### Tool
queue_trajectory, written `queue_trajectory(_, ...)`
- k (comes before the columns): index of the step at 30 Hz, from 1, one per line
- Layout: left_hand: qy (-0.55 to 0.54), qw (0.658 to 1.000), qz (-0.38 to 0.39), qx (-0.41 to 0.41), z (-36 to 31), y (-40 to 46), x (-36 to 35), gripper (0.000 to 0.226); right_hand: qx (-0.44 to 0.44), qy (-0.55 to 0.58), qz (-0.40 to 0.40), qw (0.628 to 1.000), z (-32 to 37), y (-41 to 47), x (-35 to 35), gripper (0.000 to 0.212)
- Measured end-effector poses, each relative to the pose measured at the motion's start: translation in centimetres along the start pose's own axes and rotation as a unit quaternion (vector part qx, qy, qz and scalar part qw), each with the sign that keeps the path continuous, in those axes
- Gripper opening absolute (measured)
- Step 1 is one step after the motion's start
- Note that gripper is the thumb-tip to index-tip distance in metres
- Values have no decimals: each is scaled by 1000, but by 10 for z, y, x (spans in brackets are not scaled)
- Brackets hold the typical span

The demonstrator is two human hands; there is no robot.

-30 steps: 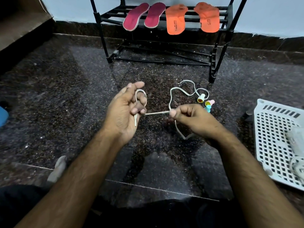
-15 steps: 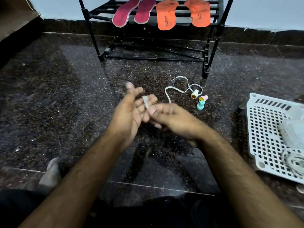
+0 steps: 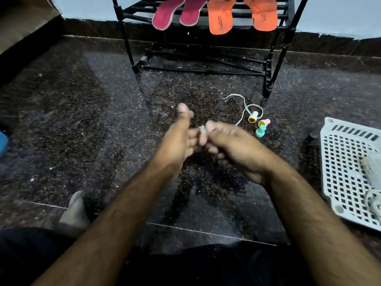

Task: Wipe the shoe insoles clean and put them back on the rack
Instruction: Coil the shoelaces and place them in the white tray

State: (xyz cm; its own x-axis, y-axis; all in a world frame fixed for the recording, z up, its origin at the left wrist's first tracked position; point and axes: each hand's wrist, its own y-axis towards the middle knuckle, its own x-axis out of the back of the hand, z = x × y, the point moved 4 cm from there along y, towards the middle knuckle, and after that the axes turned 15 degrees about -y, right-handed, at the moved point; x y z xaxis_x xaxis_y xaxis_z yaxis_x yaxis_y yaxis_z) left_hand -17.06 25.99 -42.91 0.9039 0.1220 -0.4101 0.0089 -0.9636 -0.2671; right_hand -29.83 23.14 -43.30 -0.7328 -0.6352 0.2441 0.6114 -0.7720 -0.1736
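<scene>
Dark speckled stone floor [image 3: 82, 112] meets a pale wall, where a black rack [image 3: 276, 58] holds two magenta insoles [image 3: 177, 13] and two orange insoles [image 3: 241, 15], toes overhanging. Left hand [image 3: 177, 139] and right hand [image 3: 237, 147] meet low, blurred, pinching a white cord [image 3: 203, 131]. Insoles look light, bendy; likely best lifted by the overhanging ends. Small stampers [image 3: 260, 126] and a white basket [image 3: 350, 172] lie nearby

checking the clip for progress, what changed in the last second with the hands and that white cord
The right hand moved in against the left hand, winding the white cord round the left fingers; less cord now trails on the floor. Both hands are blurred, so the exact grip is unclear. The insoles stay on the rack, the small stampers and white basket unmoved.
</scene>
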Motion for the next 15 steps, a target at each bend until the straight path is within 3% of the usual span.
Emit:
queue_trajectory(2,-145,989,-16,-25,-9,2,8,78,42,-101,138,984,1,-5,-16,32)
queue_trajectory(4,-215,976,-5,-25,-21,1,18,83,27,-177,216,960,-7,-8,-19,34)
queue_trajectory(6,-202,978,47,10,-28,-2,21,92,-3,-236,163,958,-15,-4,-5,40)
queue_trajectory(8,-101,990,91,27,-30,-7,14,99,-48,-245,19,968,-22,0,17,48)
queue_trajectory(11,51,995,81,2,-19,-5,1,91,-68,-102,-168,978,-17,-1,32,50)
queue_trajectory(13,52,998,45,-13,-9,-1,0,80,-29,-23,-159,987,-6,0,25,46)
queue_trajectory(15,-41,999,19,-17,-5,1,4,75,21,-41,-55,997,4,1,10,39)
